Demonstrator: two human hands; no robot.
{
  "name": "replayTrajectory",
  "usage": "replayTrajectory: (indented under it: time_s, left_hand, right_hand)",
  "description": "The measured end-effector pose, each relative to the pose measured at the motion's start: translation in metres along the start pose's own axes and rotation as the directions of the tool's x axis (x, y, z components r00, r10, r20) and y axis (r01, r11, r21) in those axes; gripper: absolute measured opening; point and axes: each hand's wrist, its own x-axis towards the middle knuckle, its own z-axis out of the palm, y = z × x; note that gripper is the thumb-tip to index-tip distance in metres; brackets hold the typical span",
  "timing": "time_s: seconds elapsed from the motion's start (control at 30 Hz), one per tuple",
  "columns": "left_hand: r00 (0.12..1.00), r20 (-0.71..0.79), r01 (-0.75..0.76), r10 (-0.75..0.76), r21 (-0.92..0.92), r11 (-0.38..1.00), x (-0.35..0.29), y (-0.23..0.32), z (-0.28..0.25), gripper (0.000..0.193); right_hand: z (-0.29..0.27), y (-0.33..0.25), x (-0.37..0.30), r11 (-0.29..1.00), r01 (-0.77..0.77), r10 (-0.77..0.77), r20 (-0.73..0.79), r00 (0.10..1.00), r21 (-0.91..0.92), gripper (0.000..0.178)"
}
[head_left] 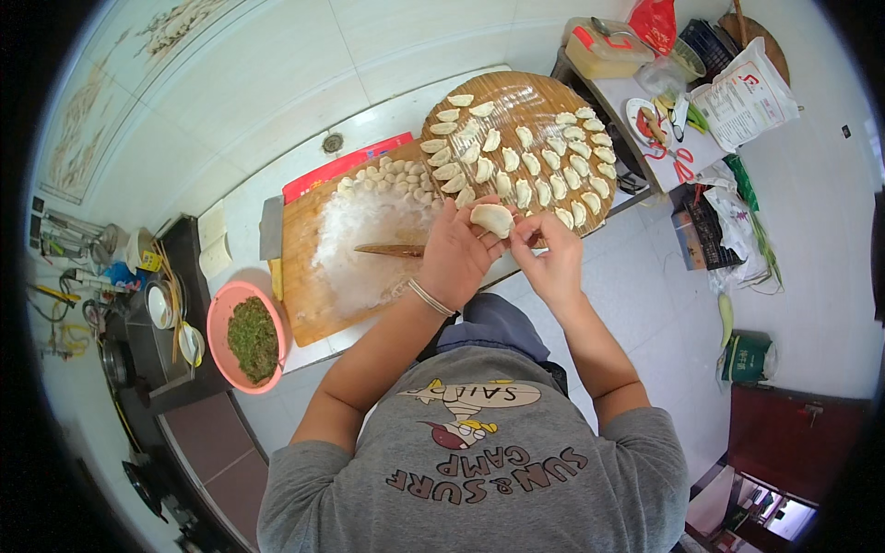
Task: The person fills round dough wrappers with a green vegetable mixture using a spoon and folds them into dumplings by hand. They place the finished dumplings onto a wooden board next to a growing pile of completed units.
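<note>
A folded, pale dumpling (492,219) rests across the fingers of my left hand (454,256), which are curled around it from below. The fingertips of my right hand (551,265) are pinched at the dumpling's right end. Under and left of my hands lies a wooden board (304,309) spread with white flour (346,230). A rolling pin (391,250) lies in the flour, and several small dough pieces (398,177) cluster at the board's far side. Just beyond my hands, a round tray (516,92) carries rows of shaped dumplings.
On the left stands a pink bowl (219,341) of green filling (253,339). A cleaver (271,228) lies at the board's left edge, near a red packet (347,168). To the right, a side table (627,92) bears a plastic tub (607,51), scissors (682,164) and a white sack (745,95).
</note>
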Motion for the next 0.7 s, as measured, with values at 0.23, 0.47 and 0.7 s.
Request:
replayTrajectory:
  time_s: [0.23,0.47,0.7]
  left_hand:
    - [0.996,-0.014,-0.088,0.089,0.053,0.995,0.003,-0.007,-0.002,0.06]
    - [0.997,0.078,-0.006,0.0,0.069,0.998,-0.004,0.006,-0.004,0.063]
    - [0.998,0.011,-0.062,0.061,0.214,0.975,-0.004,-0.008,-0.001,0.057]
  right_hand:
    - [-0.002,-0.001,-0.002,0.997,-0.028,0.027,-0.009,1.0,-0.077,0.015]
    - [-0.028,-0.001,0.017,0.96,0.276,-0.258,0.224,0.94,-0.05,0.019]
    - [-0.019,0.001,0.012,0.993,0.114,-0.104,0.191,0.976,-0.039,0.014]
